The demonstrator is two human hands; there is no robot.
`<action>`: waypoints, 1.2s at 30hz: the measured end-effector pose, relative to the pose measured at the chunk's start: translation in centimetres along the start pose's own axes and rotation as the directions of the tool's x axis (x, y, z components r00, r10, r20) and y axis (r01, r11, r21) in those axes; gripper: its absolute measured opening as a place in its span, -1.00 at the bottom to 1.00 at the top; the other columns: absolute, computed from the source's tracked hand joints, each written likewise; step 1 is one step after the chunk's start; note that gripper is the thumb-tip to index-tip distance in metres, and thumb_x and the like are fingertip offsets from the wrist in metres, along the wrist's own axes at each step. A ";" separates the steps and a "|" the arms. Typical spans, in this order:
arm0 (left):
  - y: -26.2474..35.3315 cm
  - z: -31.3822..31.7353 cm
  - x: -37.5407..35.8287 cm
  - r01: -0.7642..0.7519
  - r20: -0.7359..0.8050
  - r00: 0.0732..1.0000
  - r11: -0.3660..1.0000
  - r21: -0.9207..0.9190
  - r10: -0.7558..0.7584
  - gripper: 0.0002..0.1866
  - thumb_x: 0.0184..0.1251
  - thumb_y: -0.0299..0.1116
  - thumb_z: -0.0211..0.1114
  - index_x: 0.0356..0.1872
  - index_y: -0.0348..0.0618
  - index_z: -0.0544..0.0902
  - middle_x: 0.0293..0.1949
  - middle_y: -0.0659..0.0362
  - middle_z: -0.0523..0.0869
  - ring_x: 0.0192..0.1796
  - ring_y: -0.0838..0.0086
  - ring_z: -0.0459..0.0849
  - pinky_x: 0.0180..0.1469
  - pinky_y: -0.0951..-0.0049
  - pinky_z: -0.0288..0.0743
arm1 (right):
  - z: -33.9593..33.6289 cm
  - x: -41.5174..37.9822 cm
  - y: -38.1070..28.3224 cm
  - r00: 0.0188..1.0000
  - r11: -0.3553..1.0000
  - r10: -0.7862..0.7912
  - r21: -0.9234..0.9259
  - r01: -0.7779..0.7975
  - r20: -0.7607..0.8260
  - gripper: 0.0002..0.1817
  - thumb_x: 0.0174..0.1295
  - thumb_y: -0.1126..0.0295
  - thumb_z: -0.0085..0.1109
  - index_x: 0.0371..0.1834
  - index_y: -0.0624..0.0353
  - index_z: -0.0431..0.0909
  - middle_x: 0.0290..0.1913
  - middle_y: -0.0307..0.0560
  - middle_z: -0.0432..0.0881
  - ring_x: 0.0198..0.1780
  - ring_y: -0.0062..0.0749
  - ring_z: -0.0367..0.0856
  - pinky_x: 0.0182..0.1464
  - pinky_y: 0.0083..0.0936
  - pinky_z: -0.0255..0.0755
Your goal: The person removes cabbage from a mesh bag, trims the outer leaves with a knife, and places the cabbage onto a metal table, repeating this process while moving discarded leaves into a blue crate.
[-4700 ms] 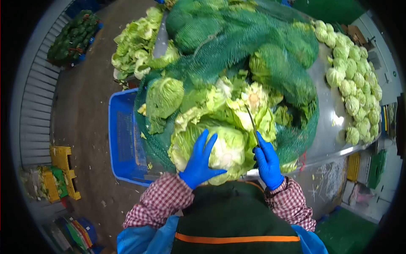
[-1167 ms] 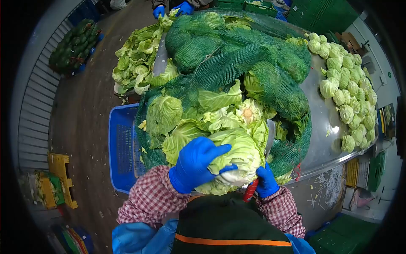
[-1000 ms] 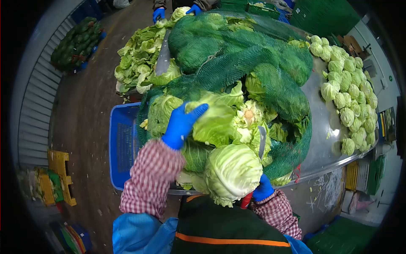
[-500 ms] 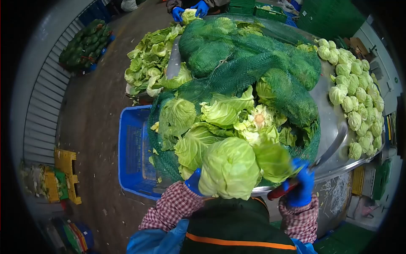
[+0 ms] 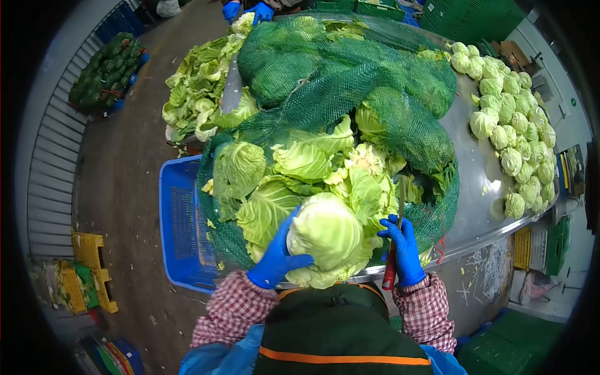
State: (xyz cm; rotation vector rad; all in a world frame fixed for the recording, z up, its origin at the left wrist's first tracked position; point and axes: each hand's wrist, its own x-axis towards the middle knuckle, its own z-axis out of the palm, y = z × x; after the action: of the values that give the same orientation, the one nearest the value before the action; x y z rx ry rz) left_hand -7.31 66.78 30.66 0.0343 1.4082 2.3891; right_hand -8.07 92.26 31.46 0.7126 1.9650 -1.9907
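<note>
A pale green cabbage [image 5: 326, 232] is at the table's near edge, close to my body. My left hand [image 5: 278, 255], in a blue glove, grips its left side with the thumb across the lower front. On the right, my gloved right hand [image 5: 406, 251] holds a knife [image 5: 390, 267] by its red handle, the blade pointing away from me. That hand is just beside the cabbage. Loose cabbage leaves [image 5: 272, 203] lie behind it on green netting [image 5: 337, 87]. Another cabbage [image 5: 239, 167] sits to the left within the net, and more heads bulge under the mesh farther back.
A blue crate [image 5: 178, 225] stands left of the netting. Trimmed cabbages [image 5: 515, 125] are piled on the metal table [image 5: 478, 212] at the right. Discarded leaves [image 5: 203, 81] are heaped at the far left. Across the table are another person's blue-gloved hands [image 5: 258, 12].
A loose leaf beside my right hand has come away from it. The cabbage is turned, showing a paler surface. My right hand moved inward, and the blade now points away from me.
</note>
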 end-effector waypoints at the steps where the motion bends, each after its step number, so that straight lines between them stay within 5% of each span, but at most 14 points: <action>1: -0.5 0.2 0.3 0.007 -0.001 1.000 1.000 -0.011 -0.007 -0.01 -0.13 -0.27 0.51 0.38 -0.04 0.12 0.32 0.02 0.22 0.35 0.15 0.21 0.38 0.14 0.05 | -0.3 0.2 1.3 1.000 1.000 0.009 -0.008 -0.009 -0.005 -0.57 0.28 0.26 0.06 0.15 0.21 0.29 0.02 -0.13 0.48 -0.08 -0.55 0.49 -0.45 -0.69 0.46; 2: -1.4 0.4 0.5 -0.055 -0.098 0.985 0.799 0.598 0.141 0.03 -0.20 -0.18 0.54 0.37 -0.03 0.14 0.30 -0.04 0.22 0.35 0.09 0.17 0.37 0.10 0.05 | -0.3 0.3 2.9 0.991 0.990 -0.129 -0.062 0.130 0.029 -0.57 0.27 0.30 0.07 0.17 0.19 0.29 -0.01 -0.15 0.49 -0.11 -0.58 0.48 -0.46 -0.69 0.46; 3: -2.5 0.6 0.6 -0.004 -0.082 0.948 0.267 0.964 0.309 0.08 -0.27 -0.10 0.57 0.37 -0.02 0.15 0.28 -0.11 0.23 0.35 0.04 0.14 0.35 0.07 0.04 | -0.2 0.1 3.8 0.963 0.957 -0.261 -0.108 0.268 0.075 -0.56 0.27 0.35 0.08 0.19 0.18 0.28 -0.03 -0.16 0.49 -0.14 -0.60 0.47 -0.47 -0.69 0.45; 5: -4.6 0.9 1.2 0.005 -0.051 0.951 0.151 0.989 0.304 0.07 -0.29 -0.07 0.57 0.35 -0.07 0.20 0.23 -0.13 0.23 0.26 -0.01 0.18 0.28 0.07 0.12 | 1.2 -1.5 4.0 0.985 0.988 -0.148 -0.035 0.152 0.093 -0.47 0.29 0.45 0.02 0.35 0.08 0.21 -0.13 -0.17 0.51 -0.24 -0.60 0.45 -0.40 -0.66 0.44; 7: -3.9 1.9 1.3 -0.067 0.033 0.968 0.130 0.989 0.247 0.06 -0.30 -0.08 0.57 0.34 -0.08 0.21 0.22 -0.12 0.22 0.23 0.01 0.22 0.25 0.08 0.16 | 0.8 -1.9 4.9 0.906 0.839 -0.371 -0.345 0.421 0.205 -0.46 0.28 0.46 0.02 0.35 0.08 0.22 -0.27 -0.13 0.49 -0.33 -0.51 0.46 -0.34 -0.55 0.41; 8: -3.2 1.9 1.8 0.097 -0.132 0.985 0.276 0.956 0.111 0.05 -0.29 -0.07 0.56 0.34 -0.10 0.22 0.19 -0.12 0.23 0.19 0.04 0.25 0.22 0.09 0.19 | 0.7 -2.2 5.1 0.912 0.845 -0.360 -0.346 0.408 0.197 -0.46 0.28 0.46 0.02 0.35 0.08 0.22 -0.27 -0.13 0.49 -0.33 -0.51 0.46 -0.34 -0.55 0.41; 10: -3.0 1.4 2.7 0.021 -0.056 0.988 0.234 0.972 0.144 0.05 -0.28 -0.06 0.56 0.34 -0.10 0.22 0.18 -0.13 0.25 0.19 0.04 0.26 0.22 0.10 0.20 | 1.2 -2.5 4.7 0.792 0.621 -0.541 -0.500 0.604 0.285 -0.48 0.26 0.47 0.04 0.32 0.04 0.29 -0.39 -0.09 0.42 -0.37 -0.38 0.45 -0.30 -0.48 0.38; 12: -3.3 1.1 3.3 -0.122 0.072 0.975 0.234 0.965 0.212 0.04 -0.25 -0.04 0.55 0.33 -0.12 0.22 0.20 -0.16 0.25 0.23 0.00 0.27 0.26 0.10 0.19 | 1.8 -3.1 4.3 0.806 0.592 -0.517 -0.560 0.580 0.288 -0.49 0.24 0.47 0.04 0.31 0.00 0.32 -0.41 -0.10 0.40 -0.38 -0.34 0.44 -0.32 -0.48 0.37; 20: -5.0 -0.2 4.3 0.001 -0.057 0.990 0.390 0.921 0.132 -0.03 -0.18 -0.04 0.53 0.31 -0.13 0.25 0.22 -0.19 0.24 0.29 -0.02 0.21 0.30 0.11 0.15 | 2.7 -2.7 6.3 0.847 0.477 -0.476 -0.740 0.474 0.236 -0.51 0.23 0.43 0.07 0.26 -0.19 0.39 -0.41 -0.12 0.41 -0.40 -0.33 0.48 -0.38 -0.45 0.39; 29: -6.5 -0.2 3.0 0.008 -0.106 0.977 0.461 0.887 0.187 -0.02 -0.23 -0.09 0.56 0.31 -0.07 0.25 0.28 -0.20 0.14 0.34 -0.07 0.11 0.34 0.09 0.07 | 1.5 3.8 6.0 0.915 0.559 -0.383 -0.757 0.338 0.126 -0.49 0.27 0.17 0.03 0.31 -0.17 0.28 -0.31 0.10 0.53 -0.33 0.02 0.55 -0.28 -0.21 0.43; 31: -6.4 -1.2 2.9 0.031 -0.135 0.975 0.491 0.871 0.178 -0.03 -0.18 -0.14 0.56 0.32 -0.11 0.23 0.30 -0.15 0.18 0.37 0.04 0.13 0.35 0.15 0.07 | 2.4 2.6 5.5 0.968 0.843 -0.211 -0.476 0.250 0.134 -0.37 0.18 0.09 0.13 0.34 -0.14 0.23 -0.21 0.17 0.56 -0.28 -0.01 0.58 -0.23 -0.27 0.45; 33: -6.3 -3.6 3.3 -0.076 -0.004 0.994 0.716 0.694 0.109 -0.03 -0.13 -0.22 0.55 0.34 -0.16 0.18 0.29 -0.07 0.24 0.36 0.17 0.20 0.35 0.21 0.10 | 2.8 3.7 6.9 0.939 0.842 -0.343 -0.430 0.326 0.042 -0.43 0.09 0.06 0.23 0.16 0.03 0.44 -0.25 0.17 0.59 -0.27 -0.10 0.61 -0.23 -0.32 0.43; 35: -4.6 -3.7 1.8 -0.103 0.019 0.991 0.671 0.734 0.132 -0.05 -0.09 -0.32 0.53 0.35 -0.21 0.15 0.27 0.02 0.31 0.31 0.28 0.29 0.34 0.26 0.15 | 3.0 3.7 4.0 0.969 0.752 -0.224 -0.614 0.238 0.102 -0.59 0.06 0.09 0.25 -0.18 0.20 0.57 -0.41 0.10 0.59 -0.35 -0.23 0.60 -0.30 -0.35 0.42; 36: -3.6 -3.2 0.7 -0.052 -0.030 0.996 0.855 0.516 0.079 -0.04 -0.11 -0.28 0.54 0.34 -0.22 0.15 0.29 0.02 0.28 0.33 0.28 0.26 0.35 0.26 0.13 | 3.4 2.8 1.8 0.946 0.765 -0.320 -0.573 0.293 0.055 -0.66 0.06 0.16 0.25 -0.46 0.27 0.53 -0.53 0.03 0.55 -0.46 -0.32 0.56 -0.37 -0.40 0.40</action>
State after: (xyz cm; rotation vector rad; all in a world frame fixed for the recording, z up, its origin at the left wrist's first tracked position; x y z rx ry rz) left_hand -7.50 65.90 25.86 0.1631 2.0638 1.9994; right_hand -10.07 89.20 28.36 0.2929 2.6631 -1.3703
